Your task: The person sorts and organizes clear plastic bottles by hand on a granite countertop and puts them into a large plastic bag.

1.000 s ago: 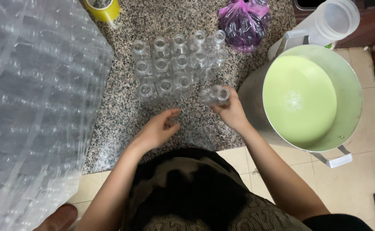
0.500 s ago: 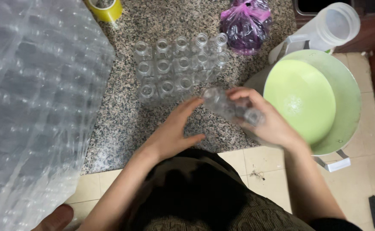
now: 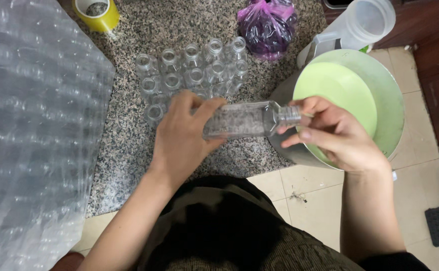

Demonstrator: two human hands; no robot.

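Glass, a small clear bottle (image 3: 239,120) now lies sideways above the granite slab (image 3: 129,125), lifted from the cluster of bottles (image 3: 189,75) at twelve o'clock, our left hand (image 3: 182,140) gripping its base, our right hand (image 3: 337,135) pinching its neck at three o'clock.

A second ago the right hand (image 3: 337,138) is just picking a small clear glass bottle (image 3: 247,119) up at the right edge of the group of empty clear bottles (image 3: 192,75) on the speckled granite slab (image 3: 129,145). Now that bottle is off the stone, lying on its side in the air between both hands, neck pointing right. The left hand (image 3: 182,138), earlier flat on the slab, has come up and grips the bottle's body. The right hand has shifted right, over the pale green liquid in the metal pot (image 3: 344,100), fingertips at the threaded neck.
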